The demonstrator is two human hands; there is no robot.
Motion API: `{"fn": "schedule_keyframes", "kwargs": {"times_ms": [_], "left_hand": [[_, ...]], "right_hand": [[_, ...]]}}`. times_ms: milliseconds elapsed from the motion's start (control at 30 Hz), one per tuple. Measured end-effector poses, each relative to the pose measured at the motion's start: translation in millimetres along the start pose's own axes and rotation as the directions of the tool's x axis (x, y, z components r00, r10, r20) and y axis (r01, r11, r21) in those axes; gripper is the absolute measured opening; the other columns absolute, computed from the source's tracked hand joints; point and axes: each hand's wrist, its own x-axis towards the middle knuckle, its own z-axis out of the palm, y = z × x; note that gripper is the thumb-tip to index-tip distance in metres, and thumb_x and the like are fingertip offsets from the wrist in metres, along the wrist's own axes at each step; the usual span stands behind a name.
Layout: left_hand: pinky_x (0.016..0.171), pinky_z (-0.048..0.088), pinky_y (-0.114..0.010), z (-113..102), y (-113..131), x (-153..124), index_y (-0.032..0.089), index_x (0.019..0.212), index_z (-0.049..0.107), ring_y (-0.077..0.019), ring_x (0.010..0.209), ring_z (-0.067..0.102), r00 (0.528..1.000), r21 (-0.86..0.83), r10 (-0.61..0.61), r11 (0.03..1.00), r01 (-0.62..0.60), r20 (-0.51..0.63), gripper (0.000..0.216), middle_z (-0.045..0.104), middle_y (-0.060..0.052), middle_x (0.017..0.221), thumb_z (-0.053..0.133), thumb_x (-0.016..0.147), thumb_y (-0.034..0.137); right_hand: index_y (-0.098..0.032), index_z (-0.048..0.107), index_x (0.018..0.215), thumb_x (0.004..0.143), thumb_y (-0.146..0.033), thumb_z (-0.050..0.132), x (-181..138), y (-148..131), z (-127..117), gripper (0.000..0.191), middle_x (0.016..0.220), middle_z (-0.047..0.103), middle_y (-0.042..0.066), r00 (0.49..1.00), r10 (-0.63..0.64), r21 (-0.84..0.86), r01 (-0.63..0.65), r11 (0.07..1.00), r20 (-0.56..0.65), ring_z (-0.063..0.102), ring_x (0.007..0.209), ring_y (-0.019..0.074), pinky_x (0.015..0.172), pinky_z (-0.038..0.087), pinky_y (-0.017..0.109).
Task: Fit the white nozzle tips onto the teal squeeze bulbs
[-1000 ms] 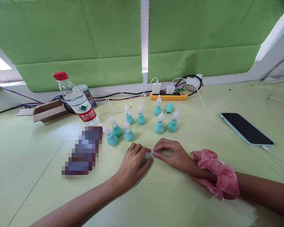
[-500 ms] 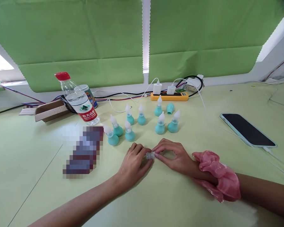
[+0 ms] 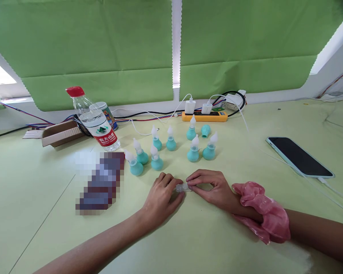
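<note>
Pinching a small translucent piece point(image 3: 179, 188) with left hand point(image 3: 161, 196) and right hand point(image 3: 219, 186), risking a slip toward the teal bulbs point(image 3: 157, 164) beyond the left hand if squeezed unevenly.

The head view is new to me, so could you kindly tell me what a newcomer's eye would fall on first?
Probably the ruffled pink band around the right wrist, behind the right hand, which with the left hand holds a small clear piece at the centre. Next come the teal bulbs, most with whitish tips, scattered beyond the hands. Farther back on the left, the red-capped bottle stands out.
</note>
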Motion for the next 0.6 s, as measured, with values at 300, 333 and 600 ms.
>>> {"fn": "schedule_keyframes", "kwargs": {"times_ms": [300, 333, 600], "left_hand": [[0.068, 0.042, -0.033, -0.3, 0.1, -1.3, 0.017, 0.091, 0.054, -0.0198, 0.08, 0.046, 1.0, -0.003, 0.006, 1.0, -0.006, -0.008, 0.017, 0.053, -0.006, 0.082, 0.046, 0.078, 0.023], [0.068, 0.042, -0.033, -0.3, 0.0, -1.3, 0.017, 0.091, 0.054, -0.0197, 0.08, 0.046, 1.0, -0.003, 0.008, 1.0, -0.008, -0.01, 0.017, 0.053, -0.006, 0.082, 0.046, 0.078, 0.023], [0.068, 0.042, -0.034, 1.3, -0.8, -1.4, 0.017, 0.092, 0.054, -0.0196, 0.079, 0.046, 1.0, -0.001, 0.013, 1.0, -0.013, -0.015, 0.017, 0.052, -0.006, 0.082, 0.047, 0.077, 0.022]], "right_hand": [[-0.02, 0.065, 0.07, 0.069, -0.013, 0.058, -0.7, -4.2, -0.1, 0.009, 0.074, 0.067, 0.003, 0.999, -0.039, -0.023, 0.039, 0.999, -0.013, 0.063, 0.067, 0.0141, 0.061, 0.053, 0.025], [-0.02, 0.065, 0.071, 0.07, -0.013, 0.058, -1.0, -4.1, 0.2, 0.009, 0.074, 0.067, 0.003, 0.999, -0.052, -0.027, 0.052, 0.998, -0.015, 0.063, 0.068, 0.0142, 0.062, 0.053, 0.025], [-0.017, 0.064, 0.072, 0.07, -0.008, 0.058, -2.5, -1.1, 2.0, 0.011, 0.073, 0.067, 0.004, 0.991, -0.131, -0.027, 0.131, 0.991, -0.027, 0.063, 0.067, 0.0133, 0.06, 0.053, 0.023]]}}
